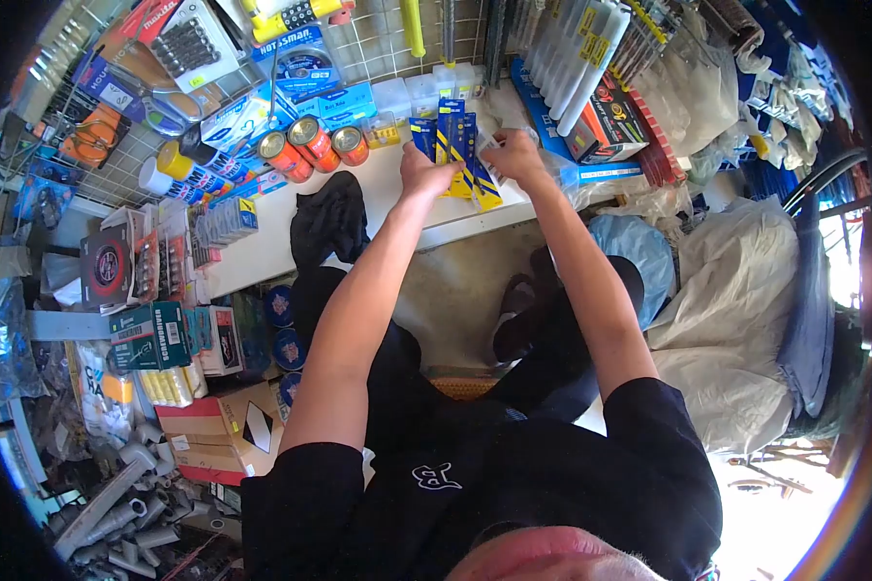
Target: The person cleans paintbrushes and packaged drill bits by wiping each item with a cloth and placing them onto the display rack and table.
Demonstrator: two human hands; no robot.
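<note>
Several narrow blue and yellow packages [456, 136] stand in a cluster at the back of the white shelf [475, 221]. My left hand [428, 176] is at their left side, its thumb and fingers apart around the lower part of the cluster. To the right of the packages is my right hand [515, 155], with its fingers bent together against something pale and clear that is too small to make out. A black cloth [330, 221] lies on the shelf left of my left forearm.
Orange-red cans [311, 143] and spray cans [186, 167] stand at the left of the shelf. Long white tubes [591, 68] hang at the right above a boxed item [607, 121]. A green screwdriver box [149, 336] is at lower left. Clear plastic bags lie at the right.
</note>
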